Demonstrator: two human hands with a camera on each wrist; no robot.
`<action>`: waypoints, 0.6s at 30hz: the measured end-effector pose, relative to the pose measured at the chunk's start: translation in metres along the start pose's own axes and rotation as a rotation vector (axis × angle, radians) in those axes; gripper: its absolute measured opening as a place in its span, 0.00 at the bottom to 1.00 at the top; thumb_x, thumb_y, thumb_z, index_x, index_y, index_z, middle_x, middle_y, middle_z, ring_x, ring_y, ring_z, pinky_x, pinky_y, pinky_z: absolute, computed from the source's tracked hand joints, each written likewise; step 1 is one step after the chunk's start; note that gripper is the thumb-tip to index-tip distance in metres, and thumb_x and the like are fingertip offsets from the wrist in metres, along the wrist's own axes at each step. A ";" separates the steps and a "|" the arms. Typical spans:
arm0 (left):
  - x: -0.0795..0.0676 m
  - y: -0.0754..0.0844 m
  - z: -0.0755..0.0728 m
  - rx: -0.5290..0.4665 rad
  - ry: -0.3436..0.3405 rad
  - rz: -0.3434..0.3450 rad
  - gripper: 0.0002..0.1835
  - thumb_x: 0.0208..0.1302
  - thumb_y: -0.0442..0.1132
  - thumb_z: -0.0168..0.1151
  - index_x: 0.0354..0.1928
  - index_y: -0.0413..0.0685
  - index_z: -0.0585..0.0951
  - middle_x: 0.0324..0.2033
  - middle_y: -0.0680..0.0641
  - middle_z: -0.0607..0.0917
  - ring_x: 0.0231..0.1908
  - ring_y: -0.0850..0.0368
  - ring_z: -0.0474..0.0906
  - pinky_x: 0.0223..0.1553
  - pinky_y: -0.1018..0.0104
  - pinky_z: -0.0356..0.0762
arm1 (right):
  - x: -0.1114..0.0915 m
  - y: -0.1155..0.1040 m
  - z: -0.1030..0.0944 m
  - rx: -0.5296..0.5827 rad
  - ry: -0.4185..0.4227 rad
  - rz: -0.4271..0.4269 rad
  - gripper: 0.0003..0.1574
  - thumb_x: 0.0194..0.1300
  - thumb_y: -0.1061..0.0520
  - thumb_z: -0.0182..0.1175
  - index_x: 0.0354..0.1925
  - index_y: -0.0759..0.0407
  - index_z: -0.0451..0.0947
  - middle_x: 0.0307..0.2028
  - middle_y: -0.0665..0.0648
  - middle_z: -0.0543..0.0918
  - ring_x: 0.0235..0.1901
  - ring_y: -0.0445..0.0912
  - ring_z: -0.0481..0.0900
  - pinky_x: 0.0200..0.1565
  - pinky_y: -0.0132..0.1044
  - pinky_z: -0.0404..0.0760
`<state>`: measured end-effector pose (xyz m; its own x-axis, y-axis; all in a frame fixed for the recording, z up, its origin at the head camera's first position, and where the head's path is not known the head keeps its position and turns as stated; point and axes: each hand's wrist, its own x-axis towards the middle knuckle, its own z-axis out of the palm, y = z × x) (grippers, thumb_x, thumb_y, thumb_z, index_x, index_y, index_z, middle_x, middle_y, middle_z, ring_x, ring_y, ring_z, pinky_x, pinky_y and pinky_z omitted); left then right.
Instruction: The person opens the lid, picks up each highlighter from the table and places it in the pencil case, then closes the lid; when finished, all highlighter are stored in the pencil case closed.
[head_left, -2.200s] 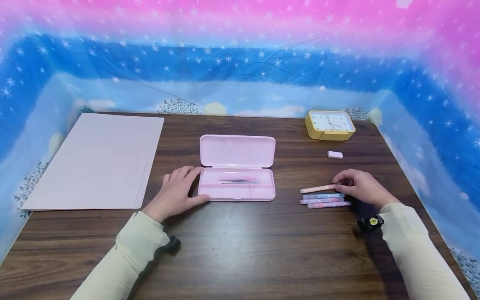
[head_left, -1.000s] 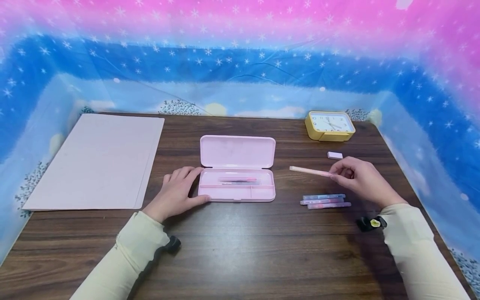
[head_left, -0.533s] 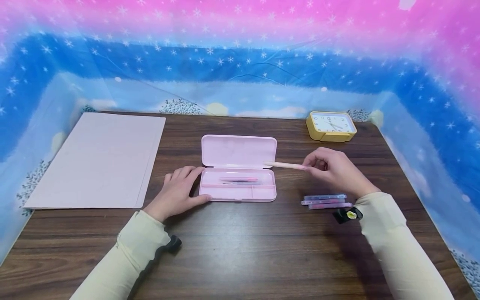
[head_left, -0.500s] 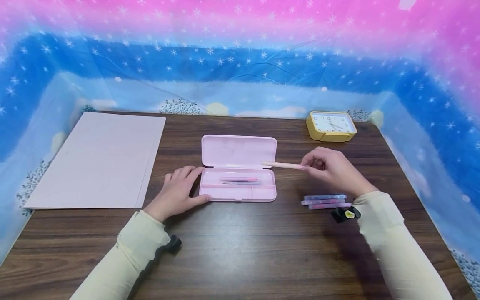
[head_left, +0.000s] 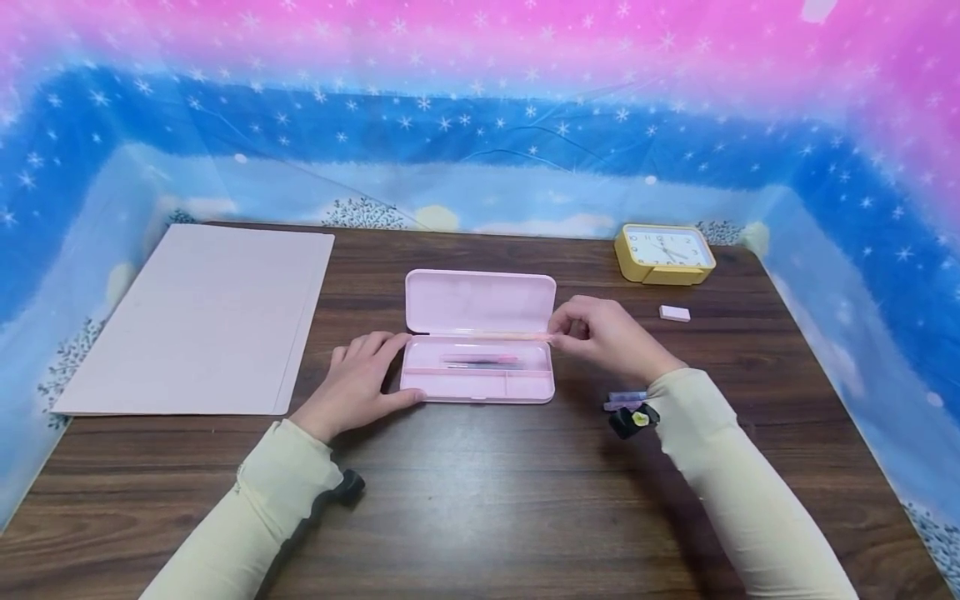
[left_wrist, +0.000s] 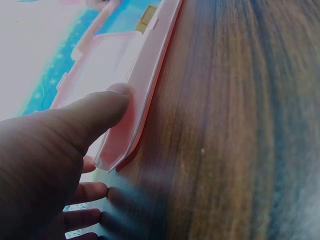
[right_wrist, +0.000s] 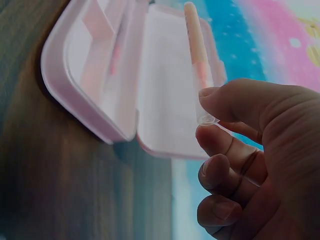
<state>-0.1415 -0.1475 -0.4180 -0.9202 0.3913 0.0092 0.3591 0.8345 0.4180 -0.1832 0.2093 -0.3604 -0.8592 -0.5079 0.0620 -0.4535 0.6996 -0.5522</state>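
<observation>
My right hand [head_left: 611, 333] pinches one end of a peach-coloured pen [right_wrist: 197, 42] with a clear end between thumb and forefinger. In the head view the pen lies level across the hinge line of an open pink pencil case [head_left: 453, 392]. Inside the case's long rear compartment lie a few slim pens [head_left: 480, 360]; the two front compartments hold nothing visible. At the case's left end rests my left hand [head_left: 352, 387], its thumb [left_wrist: 107, 107] against the front wall and its forefinger by the rear corner. The other left fingers are spread beside the case.
Blue and purple pens [head_left: 626, 397] lie right of the case, partly hidden by the right wrist and its black strap. Farther back are a white eraser [head_left: 674, 314] and a yellow clock [head_left: 665, 254]. A large pale folder [head_left: 202, 321] covers the table's left side.
My right hand has lifted the peach pen from beside the other pens and carried it left to the case. The eraser, hidden half a second ago, shows again. The left hand stays put.
</observation>
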 end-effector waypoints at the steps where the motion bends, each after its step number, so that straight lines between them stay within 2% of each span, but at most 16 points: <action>1: 0.000 0.000 0.000 0.000 0.002 0.000 0.45 0.57 0.63 0.67 0.71 0.49 0.65 0.63 0.39 0.71 0.65 0.41 0.64 0.54 0.45 0.60 | 0.002 -0.001 0.003 0.006 -0.007 -0.005 0.02 0.65 0.54 0.65 0.38 0.49 0.81 0.31 0.48 0.80 0.28 0.42 0.74 0.32 0.35 0.74; 9: 0.001 0.000 0.002 0.007 0.002 -0.004 0.46 0.57 0.63 0.67 0.72 0.49 0.65 0.64 0.39 0.71 0.65 0.41 0.64 0.54 0.45 0.60 | 0.015 -0.003 0.030 -0.010 -0.061 -0.056 0.03 0.63 0.60 0.64 0.37 0.52 0.82 0.29 0.48 0.81 0.29 0.41 0.75 0.34 0.34 0.75; 18: 0.002 -0.001 0.003 0.003 0.003 -0.004 0.46 0.57 0.63 0.67 0.72 0.49 0.64 0.64 0.39 0.71 0.65 0.41 0.64 0.54 0.45 0.60 | 0.021 -0.005 0.043 -0.071 -0.094 -0.022 0.03 0.62 0.60 0.64 0.36 0.53 0.83 0.28 0.48 0.81 0.30 0.42 0.75 0.37 0.35 0.76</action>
<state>-0.1428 -0.1467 -0.4212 -0.9219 0.3872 0.0101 0.3560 0.8369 0.4157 -0.1886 0.1736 -0.3922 -0.8243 -0.5660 -0.0064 -0.4906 0.7201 -0.4907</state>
